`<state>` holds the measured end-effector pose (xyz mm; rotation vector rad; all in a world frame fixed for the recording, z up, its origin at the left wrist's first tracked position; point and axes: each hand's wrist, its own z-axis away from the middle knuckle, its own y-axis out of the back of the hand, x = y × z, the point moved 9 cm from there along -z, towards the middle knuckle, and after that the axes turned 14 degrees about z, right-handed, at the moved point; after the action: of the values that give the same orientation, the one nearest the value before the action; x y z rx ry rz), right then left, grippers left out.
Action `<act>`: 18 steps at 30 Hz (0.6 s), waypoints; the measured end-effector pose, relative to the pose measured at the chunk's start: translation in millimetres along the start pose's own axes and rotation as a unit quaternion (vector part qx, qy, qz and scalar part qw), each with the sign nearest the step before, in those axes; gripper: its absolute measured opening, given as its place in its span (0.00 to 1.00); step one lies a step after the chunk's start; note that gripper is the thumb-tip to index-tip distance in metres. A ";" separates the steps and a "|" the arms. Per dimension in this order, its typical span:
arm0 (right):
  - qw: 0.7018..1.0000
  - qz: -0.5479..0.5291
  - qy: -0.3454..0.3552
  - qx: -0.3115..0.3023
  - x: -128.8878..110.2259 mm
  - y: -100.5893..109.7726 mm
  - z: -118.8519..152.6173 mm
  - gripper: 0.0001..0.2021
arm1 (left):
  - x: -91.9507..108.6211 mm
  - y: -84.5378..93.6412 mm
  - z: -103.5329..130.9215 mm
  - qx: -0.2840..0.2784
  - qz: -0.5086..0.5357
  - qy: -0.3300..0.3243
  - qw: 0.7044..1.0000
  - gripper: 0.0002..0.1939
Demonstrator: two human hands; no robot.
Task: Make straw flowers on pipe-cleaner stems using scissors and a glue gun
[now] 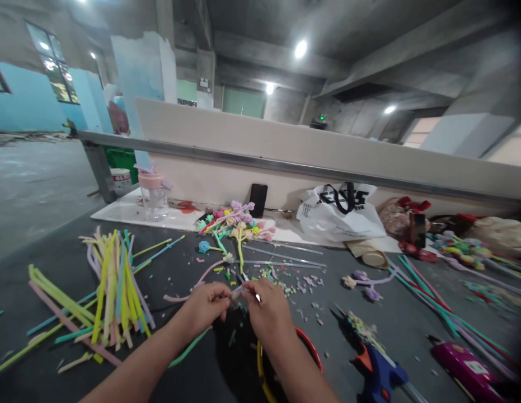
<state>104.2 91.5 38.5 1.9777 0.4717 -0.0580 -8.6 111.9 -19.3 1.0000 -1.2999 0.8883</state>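
My left hand [205, 307] is closed, with thumb and fingertips pinching a small pale pinkish strip [236, 292]. My right hand [269, 309] meets it at the strip's other side, its fingers closed on that end. A small shiny metal tip [244, 276] shows just beyond the right fingertips; what it belongs to is hidden. Beyond the hands lies a heap of fuzzy pipe-cleaner flowers [239, 215], one with a yellow-green stem [239, 252]. A pink stem [205, 274] lies by my left hand. Colored scraps [281, 280] litter the table around the fingers.
Bundled pipe cleaners [113, 291] lie at left. A round red-and-yellow rim [313, 350] sits under my right forearm. At right are a blue glue gun [380, 372] and a purple glue gun [465, 366]. Behind stand a clear cup [154, 201], a phone [258, 200] and a white bag [339, 215].
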 end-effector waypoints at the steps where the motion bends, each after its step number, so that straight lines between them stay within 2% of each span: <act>1: 0.999 -0.035 -0.020 0.020 5.1 3.9 -0.1 0.06 | -1.0 1.1 -0.6 0.007 0.006 0.004 1.000 0.07; 3: 0.990 -0.101 -0.085 0.057 20.9 8.7 1.0 0.08 | -7.2 2.3 -2.1 0.017 0.033 0.029 0.999 0.09; 5: 0.973 -0.156 -0.152 0.071 37.5 5.0 3.4 0.10 | -15.5 1.8 -3.6 0.023 0.070 0.061 0.995 0.12; 7: 0.965 -0.182 -0.171 0.083 45.7 -0.3 3.9 0.10 | -19.0 0.8 -4.4 0.029 0.109 0.069 0.991 0.14; 12: 0.976 -0.158 -0.097 0.117 36.9 -1.9 0.7 0.08 | -15.4 -5.5 -1.9 0.011 0.204 0.059 0.977 0.16; 18: 0.978 -0.149 -0.023 0.145 20.3 -0.3 3.2 0.11 | -19.7 -13.8 2.7 -0.046 0.276 0.087 0.956 0.14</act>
<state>123.3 94.9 31.9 2.1675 0.7620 -0.3797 1.8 105.2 -40.0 0.4688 -1.4781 1.2931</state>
